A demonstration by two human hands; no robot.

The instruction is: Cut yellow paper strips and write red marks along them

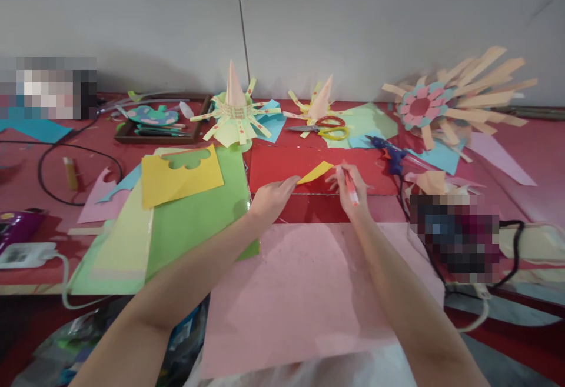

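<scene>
My left hand (274, 200) pinches one end of a small yellow paper piece (315, 173), held up over the red board (282, 166). Close to its other end is my right hand (355, 190), its fingers closed round a slim red-and-white pen (352, 187). I cannot tell whether the pen touches the paper. A large pink sheet (304, 293) lies below both forearms. To the left, a yellow sheet with a scalloped cut-out (185, 184) rests on green sheets (198, 222).
Behind the board stand two paper cones with strips (235, 96), scissors (326, 129) and a tray (154, 137) of tools. A blue glue gun (391, 154) with a cord lies right, near a paper flower (421, 107). A white power strip (29, 255) sits at left.
</scene>
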